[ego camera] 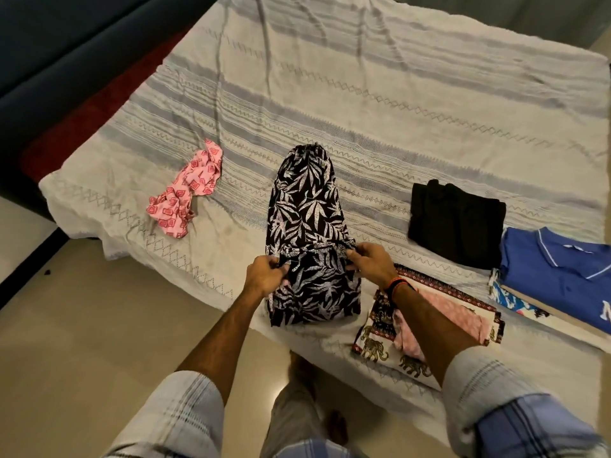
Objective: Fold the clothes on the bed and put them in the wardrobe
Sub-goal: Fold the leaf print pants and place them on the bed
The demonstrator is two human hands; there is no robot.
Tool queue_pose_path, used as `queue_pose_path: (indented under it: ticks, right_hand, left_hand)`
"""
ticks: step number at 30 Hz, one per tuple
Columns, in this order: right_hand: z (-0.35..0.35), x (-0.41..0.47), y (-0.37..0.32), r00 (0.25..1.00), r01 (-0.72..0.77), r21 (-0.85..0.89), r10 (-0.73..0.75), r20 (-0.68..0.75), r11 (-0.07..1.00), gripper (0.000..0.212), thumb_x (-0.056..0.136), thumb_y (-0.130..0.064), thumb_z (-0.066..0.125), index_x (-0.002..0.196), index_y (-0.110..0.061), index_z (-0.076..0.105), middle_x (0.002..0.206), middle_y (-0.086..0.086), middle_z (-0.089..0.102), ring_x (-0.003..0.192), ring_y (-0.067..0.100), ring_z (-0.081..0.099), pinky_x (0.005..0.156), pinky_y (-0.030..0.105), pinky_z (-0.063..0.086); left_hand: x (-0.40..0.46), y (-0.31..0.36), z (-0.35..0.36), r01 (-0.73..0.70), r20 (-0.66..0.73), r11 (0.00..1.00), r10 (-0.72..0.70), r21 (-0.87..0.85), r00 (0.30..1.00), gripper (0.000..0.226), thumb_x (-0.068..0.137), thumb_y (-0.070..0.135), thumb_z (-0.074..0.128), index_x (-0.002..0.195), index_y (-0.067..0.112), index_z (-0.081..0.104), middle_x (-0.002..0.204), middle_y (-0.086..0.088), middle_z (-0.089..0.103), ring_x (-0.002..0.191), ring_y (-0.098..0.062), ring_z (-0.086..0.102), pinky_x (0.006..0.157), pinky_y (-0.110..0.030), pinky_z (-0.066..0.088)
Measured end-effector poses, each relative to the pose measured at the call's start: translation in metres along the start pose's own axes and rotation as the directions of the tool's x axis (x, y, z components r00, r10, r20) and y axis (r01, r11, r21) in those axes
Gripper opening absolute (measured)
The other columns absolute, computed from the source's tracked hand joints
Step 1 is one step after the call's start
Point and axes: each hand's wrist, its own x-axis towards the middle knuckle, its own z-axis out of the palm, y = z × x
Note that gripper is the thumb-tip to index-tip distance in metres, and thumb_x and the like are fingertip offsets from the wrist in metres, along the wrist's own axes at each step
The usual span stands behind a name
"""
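I stand at the edge of the bed [363, 81], which is covered by a pale woven spread with grey bands and rows of stitched zigzags and diamonds, creased in long wrinkles. A dark headboard or frame runs along its left side, with a red strip showing beside it, and the floor [82, 325] below me is smooth glossy tile.

In front of me lie the leaf-print trousers [307, 206], one long narrow piece of thin black cloth with white leaves, stretched away from me with the near part doubled over. My left hand [264, 276] pinches the fold at its left edge and my right hand [370, 264] pinches it at the right edge, fingers curled round the cloth.

To the left sits one crumpled pink garment [185, 193] with red squares, unfolded. To the right I count four folded pieces: a black garment [456, 223], a blue polo shirt [558, 272] resting on a blue-and-white printed piece [506, 297], and an elephant-print cloth [377, 342] with a plain pink one on top, partly under my right forearm.
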Motion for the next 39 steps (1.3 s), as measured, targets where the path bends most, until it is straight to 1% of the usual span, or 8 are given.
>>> queue_pose_path:
  ticks: [6, 9, 12, 14, 24, 29, 34, 39]
  right_hand:
    - [0.001, 0.072, -0.023, 0.998, -0.044, -0.021, 0.043, -0.044, 0.999, 0.015, 0.098, -0.022, 0.059, 0.106, -0.01, 0.059, 0.101, 0.002, 0.067, 0.08, 0.018, 0.071, 0.071, 0.035, 0.061]
    - [0.0, 0.12, -0.037, 0.997, -0.054, -0.068, 0.049, -0.064, 0.996, 0.03, 0.098, -0.025, 0.059, 0.119, -0.003, 0.059, 0.107, 0.004, 0.07, 0.074, 0.012, 0.07, 0.062, 0.023, 0.056]
    - [0.004, 0.144, -0.048, 0.988, -0.051, -0.105, 0.034, -0.15, 0.993, 0.04, 0.098, -0.027, 0.058, 0.131, -0.005, 0.054, 0.126, 0.011, 0.064, 0.103, 0.023, 0.067, 0.09, 0.037, 0.055]
    - [0.009, 0.156, -0.049, 0.984, -0.079, -0.137, 0.055, -0.171, 0.987, 0.048, 0.096, -0.027, 0.061, 0.137, -0.007, 0.047, 0.134, 0.011, 0.058, 0.118, 0.028, 0.058, 0.104, 0.044, 0.046]
    - [0.055, 0.138, 0.051, 0.965, -0.209, -0.296, 0.245, 0.09, 0.932, 0.028, 0.093, -0.021, 0.065, 0.118, -0.009, 0.059, 0.111, 0.005, 0.065, 0.106, 0.023, 0.062, 0.093, 0.032, 0.052]
    - [0.075, 0.125, 0.1, 0.943, -0.294, -0.388, 0.332, 0.032, 0.874, 0.035, 0.09, -0.02, 0.065, 0.12, -0.005, 0.056, 0.119, 0.015, 0.062, 0.106, 0.031, 0.06, 0.095, 0.04, 0.05]
    - [0.087, 0.12, 0.124, 0.905, -0.418, -0.44, 0.407, -0.125, 0.795, 0.069, 0.083, -0.028, 0.075, 0.133, 0.0, 0.038, 0.133, 0.022, 0.04, 0.118, 0.04, 0.049, 0.104, 0.046, 0.044]
    - [0.09, 0.122, 0.133, 0.869, -0.493, -0.3, 0.479, -0.123, 0.817, 0.058, 0.083, -0.025, 0.075, 0.124, 0.001, 0.043, 0.124, 0.019, 0.057, 0.112, 0.039, 0.057, 0.096, 0.043, 0.05]
  left_hand:
    - [0.069, 0.03, -0.009, 0.033, 0.026, 0.999, -0.033, -0.004, 0.999, 0.032, 0.092, 0.022, 0.067, 0.118, 0.003, 0.062, 0.105, -0.011, 0.072, 0.057, -0.009, 0.069, 0.053, -0.019, 0.05]
    - [0.112, 0.049, -0.012, 0.053, 0.018, 0.998, -0.052, -0.031, 0.998, 0.035, 0.092, 0.022, 0.068, 0.119, 0.002, 0.062, 0.102, -0.009, 0.073, 0.067, -0.013, 0.072, 0.074, -0.031, 0.059]
    - [0.129, 0.068, -0.016, 0.018, -0.053, 1.0, -0.019, -0.016, 0.998, 0.039, 0.092, 0.026, 0.067, 0.124, 0.005, 0.058, 0.112, -0.004, 0.068, 0.102, -0.02, 0.065, 0.1, -0.037, 0.049]
    - [0.139, 0.073, -0.014, 0.019, -0.066, 1.0, -0.018, 0.02, 0.998, 0.045, 0.092, 0.026, 0.067, 0.131, 0.008, 0.053, 0.13, -0.006, 0.059, 0.119, -0.025, 0.057, 0.105, -0.036, 0.044]
    - [0.135, -0.013, 0.04, 0.21, 0.114, 0.963, -0.231, 0.171, 0.966, 0.048, 0.088, 0.021, 0.072, 0.129, 0.006, 0.054, 0.13, -0.011, 0.06, 0.112, -0.024, 0.058, 0.09, -0.029, 0.044]
    - [0.131, -0.067, 0.058, 0.325, -0.035, 0.917, -0.326, 0.233, 0.945, 0.066, 0.066, 0.032, 0.082, 0.117, 0.001, 0.054, 0.119, -0.022, 0.059, 0.102, -0.037, 0.061, 0.087, -0.04, 0.054]
    - [0.123, -0.087, 0.063, 0.352, -0.151, 0.899, -0.322, 0.26, 0.935, 0.071, 0.068, 0.017, 0.086, 0.121, -0.004, 0.045, 0.125, -0.027, 0.046, 0.109, -0.044, 0.052, 0.088, -0.043, 0.048]
    - [0.126, -0.093, 0.066, 0.416, -0.12, 0.873, -0.398, 0.257, 0.91, 0.093, 0.066, 0.032, 0.09, 0.131, -0.005, 0.034, 0.135, -0.027, 0.044, 0.119, -0.044, 0.051, 0.094, -0.044, 0.048]
